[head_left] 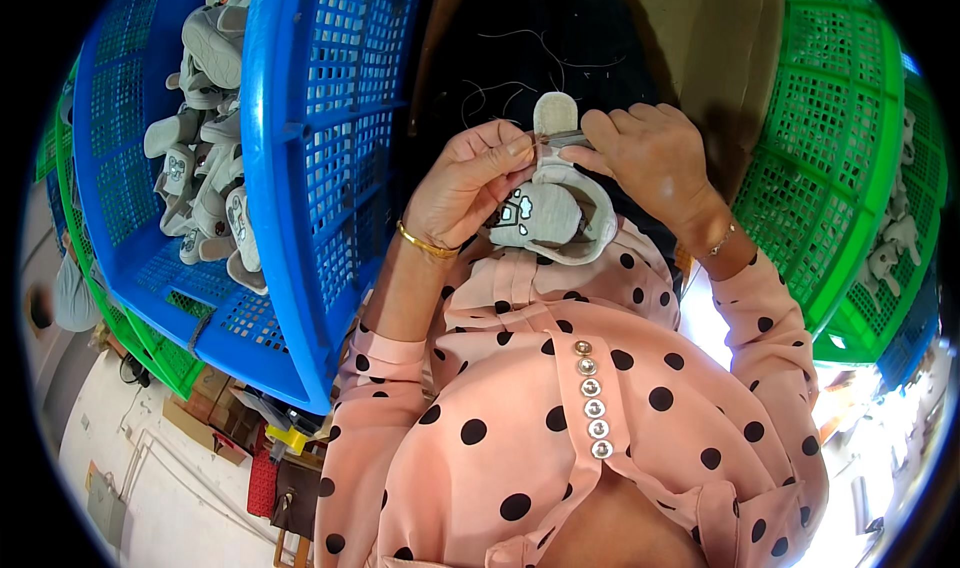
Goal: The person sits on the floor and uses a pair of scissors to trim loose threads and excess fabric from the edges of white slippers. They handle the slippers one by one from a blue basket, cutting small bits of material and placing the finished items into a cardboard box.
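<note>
A small grey baby shoe [548, 216] with a white rim and a cartoon patch is held in front of my chest. My left hand [468, 183] grips its left side, thumb and forefinger pinched at the heel strap. My right hand [650, 158] holds the upper strap end [555, 113] from the right, fingers pinched on a small grey metal tool at the strap. A gold bangle sits on my left wrist, a thin bracelet on my right.
A blue plastic basket [300, 168] on my left holds several similar grey shoes [205, 158]. A green basket [850, 168] on my right holds more shoes. Dark cloth with loose threads [520, 38] lies ahead. A green crate sits under the blue one.
</note>
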Action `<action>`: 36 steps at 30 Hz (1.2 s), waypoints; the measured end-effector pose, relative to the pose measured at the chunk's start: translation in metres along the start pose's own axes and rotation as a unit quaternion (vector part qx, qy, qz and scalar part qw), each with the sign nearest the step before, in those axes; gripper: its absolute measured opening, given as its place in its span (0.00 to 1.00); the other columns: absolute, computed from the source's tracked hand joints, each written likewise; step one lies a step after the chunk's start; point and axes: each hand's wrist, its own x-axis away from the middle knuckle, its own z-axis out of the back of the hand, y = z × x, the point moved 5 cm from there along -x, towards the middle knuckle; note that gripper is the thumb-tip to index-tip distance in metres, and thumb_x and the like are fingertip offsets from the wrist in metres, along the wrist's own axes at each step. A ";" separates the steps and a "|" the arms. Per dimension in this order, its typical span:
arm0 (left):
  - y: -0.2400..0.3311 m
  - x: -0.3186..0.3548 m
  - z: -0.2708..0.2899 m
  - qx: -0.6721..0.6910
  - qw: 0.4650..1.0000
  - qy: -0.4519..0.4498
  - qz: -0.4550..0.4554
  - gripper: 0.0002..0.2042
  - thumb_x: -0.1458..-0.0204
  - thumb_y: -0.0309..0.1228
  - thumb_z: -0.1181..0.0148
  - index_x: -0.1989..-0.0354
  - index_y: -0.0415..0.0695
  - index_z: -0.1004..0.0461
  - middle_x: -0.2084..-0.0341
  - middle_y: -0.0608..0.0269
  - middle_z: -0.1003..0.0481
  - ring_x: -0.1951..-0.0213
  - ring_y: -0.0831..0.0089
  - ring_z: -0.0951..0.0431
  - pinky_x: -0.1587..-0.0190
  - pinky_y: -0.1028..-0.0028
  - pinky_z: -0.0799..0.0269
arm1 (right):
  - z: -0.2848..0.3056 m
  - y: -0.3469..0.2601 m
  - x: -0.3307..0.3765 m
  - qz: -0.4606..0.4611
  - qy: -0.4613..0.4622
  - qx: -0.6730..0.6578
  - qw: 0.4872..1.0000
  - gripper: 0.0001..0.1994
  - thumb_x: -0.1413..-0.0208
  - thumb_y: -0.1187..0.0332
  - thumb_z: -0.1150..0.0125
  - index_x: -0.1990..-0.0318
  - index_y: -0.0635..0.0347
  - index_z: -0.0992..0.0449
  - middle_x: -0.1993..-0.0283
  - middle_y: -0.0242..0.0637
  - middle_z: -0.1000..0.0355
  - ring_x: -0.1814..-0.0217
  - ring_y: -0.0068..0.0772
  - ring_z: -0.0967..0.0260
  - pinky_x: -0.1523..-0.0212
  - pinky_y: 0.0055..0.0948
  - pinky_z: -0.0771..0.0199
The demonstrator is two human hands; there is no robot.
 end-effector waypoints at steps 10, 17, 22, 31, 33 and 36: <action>-0.001 0.005 -0.011 -0.088 0.995 0.036 -0.020 0.04 0.41 0.28 0.42 0.66 0.42 0.28 0.69 0.68 0.27 0.65 0.81 0.29 0.55 0.79 0.31 | -0.009 0.025 0.003 -0.247 -0.049 -0.385 0.888 0.18 0.44 0.53 0.39 0.68 0.61 0.28 0.78 0.37 0.29 0.75 0.34 0.29 0.72 0.28 0.29; 0.020 0.015 -0.021 -0.380 0.912 0.109 -0.112 0.05 0.40 0.28 0.44 0.61 0.39 0.27 0.60 0.62 0.23 0.59 0.77 0.25 0.52 0.78 0.31 | -0.031 0.012 -0.004 -0.296 -0.107 -0.527 0.789 0.16 0.42 0.60 0.40 0.66 0.69 0.26 0.79 0.34 0.36 0.75 0.18 0.44 0.73 0.23 0.36; 0.050 0.028 -0.035 -0.721 0.541 0.263 -0.343 0.10 0.44 0.27 0.40 0.55 0.40 0.24 0.53 0.57 0.23 0.49 0.64 0.25 0.45 0.70 0.32 | -0.045 0.016 0.005 -0.345 -0.109 -0.612 0.703 0.16 0.41 0.59 0.41 0.63 0.69 0.26 0.78 0.32 0.36 0.75 0.16 0.44 0.73 0.22 0.36; 0.026 0.014 -0.058 -0.721 0.562 0.189 -0.358 0.08 0.56 0.29 0.31 0.68 0.42 0.20 0.70 0.60 0.21 0.58 0.63 0.24 0.41 0.57 0.37 | -0.032 0.009 0.002 -0.311 -0.069 -0.538 0.781 0.13 0.41 0.64 0.41 0.66 0.68 0.29 0.80 0.33 0.39 0.75 0.15 0.46 0.75 0.22 0.39; 0.026 0.013 -0.057 -0.712 0.561 0.193 -0.375 0.06 0.56 0.30 0.33 0.71 0.42 0.20 0.73 0.62 0.21 0.60 0.65 0.23 0.40 0.53 0.40 | -0.026 0.007 0.002 -0.304 -0.070 -0.511 0.801 0.12 0.42 0.65 0.40 0.68 0.67 0.30 0.80 0.35 0.40 0.76 0.15 0.46 0.76 0.22 0.39; 0.026 0.012 -0.063 -0.730 0.522 0.194 -0.397 0.04 0.57 0.27 0.35 0.74 0.43 0.23 0.76 0.61 0.22 0.64 0.65 0.22 0.40 0.53 0.39 | -0.022 0.003 0.001 -0.294 -0.074 -0.481 0.823 0.12 0.42 0.65 0.40 0.68 0.66 0.31 0.81 0.38 0.40 0.77 0.16 0.47 0.77 0.23 0.39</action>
